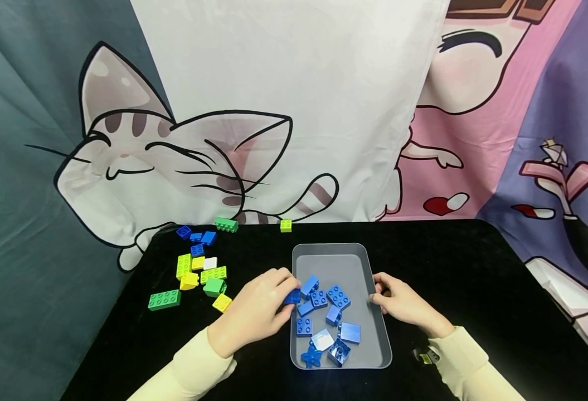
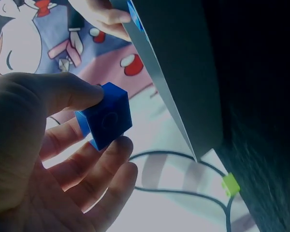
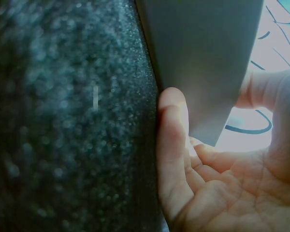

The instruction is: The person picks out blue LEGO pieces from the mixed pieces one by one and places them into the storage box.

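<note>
My left hand (image 1: 256, 306) pinches a blue toy brick (image 2: 108, 118) between thumb and fingers, at the left rim of a grey tray (image 1: 331, 260). In the left wrist view the brick is apart from the tray wall. My right hand (image 1: 405, 301) holds the tray's right rim; in the right wrist view its thumb reaches over the edge and its fingers lie along the outer wall. Inside the tray lie several blue bricks (image 1: 338, 297), a blue star-shaped piece (image 1: 311, 357) and a pale, shiny brick (image 1: 322, 340).
Left of the tray, green bricks (image 1: 164, 300), yellow bricks (image 1: 189, 280), a white brick (image 1: 210, 263) and several blue bricks (image 1: 197, 250) lie on the black table (image 1: 439, 250). A lime brick (image 1: 286, 225) and a green brick (image 1: 226, 224) sit at the far edge, before a printed curtain (image 1: 364, 111).
</note>
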`<act>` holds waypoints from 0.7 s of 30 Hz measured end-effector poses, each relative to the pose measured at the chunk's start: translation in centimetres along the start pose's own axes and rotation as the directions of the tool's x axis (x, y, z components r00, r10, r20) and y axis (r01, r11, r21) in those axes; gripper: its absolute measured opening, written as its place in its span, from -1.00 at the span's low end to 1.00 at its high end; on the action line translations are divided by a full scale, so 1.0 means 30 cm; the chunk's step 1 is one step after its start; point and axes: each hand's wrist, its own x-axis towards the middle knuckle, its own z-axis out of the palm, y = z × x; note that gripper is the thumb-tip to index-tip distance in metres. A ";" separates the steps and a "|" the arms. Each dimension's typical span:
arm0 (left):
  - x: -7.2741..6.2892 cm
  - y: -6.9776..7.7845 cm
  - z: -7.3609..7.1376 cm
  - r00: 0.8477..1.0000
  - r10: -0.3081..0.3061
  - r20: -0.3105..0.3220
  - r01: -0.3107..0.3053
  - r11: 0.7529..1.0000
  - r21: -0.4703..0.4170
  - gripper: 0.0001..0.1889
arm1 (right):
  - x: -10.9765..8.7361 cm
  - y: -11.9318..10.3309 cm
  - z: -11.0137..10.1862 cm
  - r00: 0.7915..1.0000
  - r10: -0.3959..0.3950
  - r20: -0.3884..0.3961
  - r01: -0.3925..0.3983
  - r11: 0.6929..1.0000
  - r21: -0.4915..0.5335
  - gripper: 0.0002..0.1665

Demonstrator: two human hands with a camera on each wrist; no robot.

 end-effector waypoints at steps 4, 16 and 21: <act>0.015 0.030 0.014 1.000 0.017 0.018 -0.016 0.998 -0.053 -0.64 | -0.001 -0.001 -0.001 1.000 0.000 -0.001 0.000 1.000 0.002 -0.65; 0.036 0.083 0.050 0.997 0.065 0.049 -0.060 0.993 -0.104 -0.66 | -0.004 -0.003 0.002 1.000 0.000 -0.003 0.000 1.000 -0.007 -0.66; 0.040 0.092 0.054 0.996 0.076 0.055 -0.070 0.993 -0.100 -0.66 | -0.003 -0.004 0.001 1.000 -0.001 -0.006 0.001 1.000 -0.009 -0.66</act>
